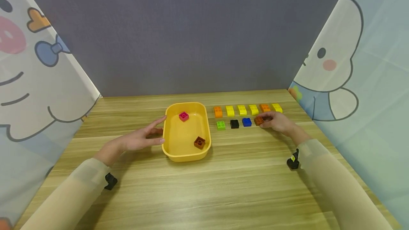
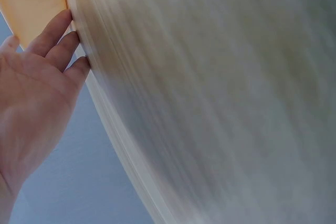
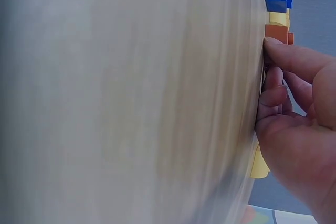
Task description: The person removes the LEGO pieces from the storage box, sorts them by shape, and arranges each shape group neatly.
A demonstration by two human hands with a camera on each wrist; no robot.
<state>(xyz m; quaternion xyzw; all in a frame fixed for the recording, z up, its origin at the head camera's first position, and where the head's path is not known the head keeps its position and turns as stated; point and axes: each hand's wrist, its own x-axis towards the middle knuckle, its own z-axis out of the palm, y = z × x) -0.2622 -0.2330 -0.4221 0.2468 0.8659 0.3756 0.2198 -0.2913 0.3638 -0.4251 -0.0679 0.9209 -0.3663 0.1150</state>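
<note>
Both wrist views are blurring badly, and your right hand (image 1: 278,122) is hiding the far side of the brown block (image 1: 258,120) it is pinching, near the table's (image 1: 223,187) far right corner, at the right end of the front row beside the blue block (image 1: 246,122). The yellow tray (image 1: 169,141) is holding a pink block (image 1: 183,116) and another brown block (image 1: 199,142). Your left hand (image 1: 137,139) is resting straight fingers against the tray's left wall.
</note>
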